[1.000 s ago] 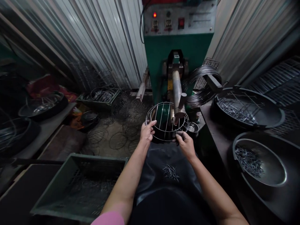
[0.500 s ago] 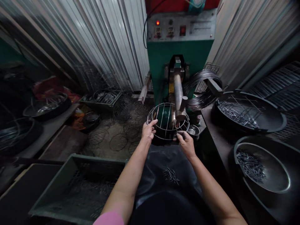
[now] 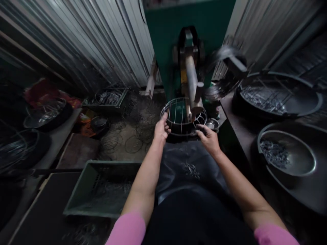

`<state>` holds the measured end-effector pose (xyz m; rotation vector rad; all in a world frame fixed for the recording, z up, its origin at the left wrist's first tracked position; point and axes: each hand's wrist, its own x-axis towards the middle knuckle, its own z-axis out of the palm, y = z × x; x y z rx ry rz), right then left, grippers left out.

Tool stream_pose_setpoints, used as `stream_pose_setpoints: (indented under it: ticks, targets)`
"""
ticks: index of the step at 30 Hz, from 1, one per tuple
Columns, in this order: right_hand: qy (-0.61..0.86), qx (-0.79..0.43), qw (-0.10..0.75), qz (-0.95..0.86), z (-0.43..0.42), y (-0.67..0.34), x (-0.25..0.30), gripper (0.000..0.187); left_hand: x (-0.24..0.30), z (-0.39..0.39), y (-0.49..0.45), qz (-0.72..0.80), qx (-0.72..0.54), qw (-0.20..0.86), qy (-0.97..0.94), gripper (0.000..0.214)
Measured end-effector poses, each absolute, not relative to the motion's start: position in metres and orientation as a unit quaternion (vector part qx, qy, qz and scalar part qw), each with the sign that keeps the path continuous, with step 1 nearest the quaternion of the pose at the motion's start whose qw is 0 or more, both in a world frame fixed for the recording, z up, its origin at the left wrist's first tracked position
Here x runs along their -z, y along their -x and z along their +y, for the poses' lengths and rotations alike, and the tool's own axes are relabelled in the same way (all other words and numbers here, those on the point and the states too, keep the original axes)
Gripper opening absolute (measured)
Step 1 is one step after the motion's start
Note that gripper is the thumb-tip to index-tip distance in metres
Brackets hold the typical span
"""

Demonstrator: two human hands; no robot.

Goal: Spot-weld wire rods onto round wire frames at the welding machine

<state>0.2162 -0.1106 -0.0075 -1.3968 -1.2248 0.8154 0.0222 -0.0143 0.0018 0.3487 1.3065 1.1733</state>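
Observation:
A round wire rack (image 3: 175, 115), a double hoop crossed by thin bars, sits tilted around the lower electrode end of a spot welding machine (image 3: 194, 81). My left hand (image 3: 160, 129) is closed on the left side of its rim, thumb on top. At the rim's near right side is my right hand (image 3: 208, 137), thumb and forefinger a little apart, with nothing visible between them. Its fingertips are dark and slightly blurred. Short bent wire pieces (image 3: 191, 170) lie in a small heap on the dark apron (image 3: 173, 160) over my lap.
On the right bench stand a pan of wire pieces (image 3: 281, 73) and a bowl (image 3: 313, 160) with more pieces. A wire coil (image 3: 227, 52) hangs beside the machine. At left are a green crate (image 3: 76, 190), a wire-filled tray (image 3: 122, 98) and wire rings (image 3: 134, 144) on the floor.
My view has tipped downward. My right hand has shifted slightly right and its pinch at the rim has loosened. The left hand keeps its hold, and the rack stays at the electrode.

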Motion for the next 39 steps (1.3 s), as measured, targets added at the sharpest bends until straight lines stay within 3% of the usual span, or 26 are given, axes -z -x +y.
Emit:
stream_pose_setpoints:
  ticks: [3,6,8,11,16,24,33,39]
  targets:
    - [0.623,-0.305,0.444,-0.567,-0.141,-0.233,0.035,0.022,0.000,-0.002,-0.004,0.555,-0.485,0.650,-0.184,0.055]
    - [0.639,-0.333,0.193,-0.666,-0.173,-0.236,0.065,0.003,0.005,0.016,0.007,0.569,-0.459,0.649,-0.210,0.051]
    - [0.637,-0.324,0.024,-0.699,-0.187,-0.230,0.077,0.006,0.005,0.023,0.007,0.562,-0.455,0.654,-0.222,0.046]
    - [0.652,-0.267,-0.092,-0.704,-0.196,-0.218,0.083,0.012,0.003,0.017,0.002,0.540,-0.486,0.652,-0.215,0.041]
    - [0.665,-0.239,-0.146,-0.692,-0.203,-0.205,0.085,0.020,0.004,-0.027,-0.007,0.531,-0.561,0.618,-0.150,0.039]
    - [0.637,-0.224,-0.125,-0.727,-0.212,-0.193,0.107,0.022,0.006,-0.088,-0.016,0.501,-0.608,0.608,-0.095,0.040]
    - [0.554,-0.190,-0.140,-0.798,-0.209,-0.189,0.090,0.025,0.017,-0.084,0.007,0.478,-0.586,0.655,0.014,0.052]
    - [0.532,-0.231,-0.129,-0.804,-0.209,-0.182,0.093,0.026,0.007,-0.068,0.014,0.518,-0.573,0.634,-0.030,0.055]
